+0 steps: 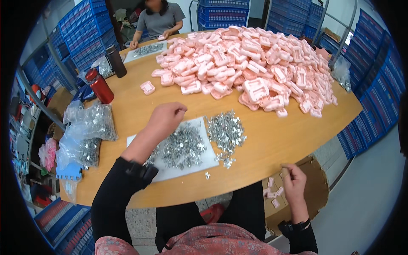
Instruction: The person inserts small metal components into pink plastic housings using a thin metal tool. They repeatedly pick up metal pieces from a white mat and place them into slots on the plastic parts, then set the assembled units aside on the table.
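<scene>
My left hand (168,115) is above the far edge of a white foam sheet (199,163). Its fingers are curled together, and anything in them is hidden. On the sheet lies a heap of small shiny metal clips (183,146); a second pile of metal clips (226,131) lies beside it on the wood. My right hand (294,183) is past the table's near edge, over an open cardboard box (316,187). Its fingers are loosely bent, thumb and forefinger slightly apart, with nothing visible between them. Several pink plastic pieces (272,193) lie in that box.
A large mound of pink plastic pieces (255,63) covers the table's far side. One pink piece (147,88) lies apart. Left stand a red bottle (100,87), a dark bottle (116,61) and plastic bags of metal parts (91,127). A co-worker (159,21) sits opposite; blue crates (87,25) are stacked around.
</scene>
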Demonstrator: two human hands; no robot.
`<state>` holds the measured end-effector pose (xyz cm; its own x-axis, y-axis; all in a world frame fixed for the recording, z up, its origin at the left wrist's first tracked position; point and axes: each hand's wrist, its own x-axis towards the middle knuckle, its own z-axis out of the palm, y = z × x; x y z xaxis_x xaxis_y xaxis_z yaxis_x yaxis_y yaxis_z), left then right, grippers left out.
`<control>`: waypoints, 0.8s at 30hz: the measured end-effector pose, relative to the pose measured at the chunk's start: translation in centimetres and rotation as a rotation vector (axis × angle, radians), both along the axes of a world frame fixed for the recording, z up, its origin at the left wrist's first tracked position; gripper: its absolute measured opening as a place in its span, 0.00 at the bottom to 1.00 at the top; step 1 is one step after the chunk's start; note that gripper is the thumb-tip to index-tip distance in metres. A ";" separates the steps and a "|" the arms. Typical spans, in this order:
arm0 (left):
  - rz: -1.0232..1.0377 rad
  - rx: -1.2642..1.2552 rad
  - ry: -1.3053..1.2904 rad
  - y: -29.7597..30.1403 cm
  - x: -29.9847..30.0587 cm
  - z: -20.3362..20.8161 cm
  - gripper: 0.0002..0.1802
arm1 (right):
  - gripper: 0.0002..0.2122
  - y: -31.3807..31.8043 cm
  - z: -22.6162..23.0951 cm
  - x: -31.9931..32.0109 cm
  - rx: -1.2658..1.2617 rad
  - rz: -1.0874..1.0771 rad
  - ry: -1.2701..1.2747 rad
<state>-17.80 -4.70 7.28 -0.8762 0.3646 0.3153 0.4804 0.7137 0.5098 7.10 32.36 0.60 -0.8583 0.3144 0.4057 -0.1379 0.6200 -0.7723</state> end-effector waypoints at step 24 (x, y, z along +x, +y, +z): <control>-0.106 0.594 -0.751 0.6 2.4 1.2 0.13 | 0.09 -10.6 5.3 -8.0 -0.363 0.363 -0.138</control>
<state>-15.39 -4.07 8.45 -0.8964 0.4150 -0.1555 -0.0709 0.2121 0.9747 -0.85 21.77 5.92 -0.9757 0.0863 0.2015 -0.1758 0.2412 -0.9544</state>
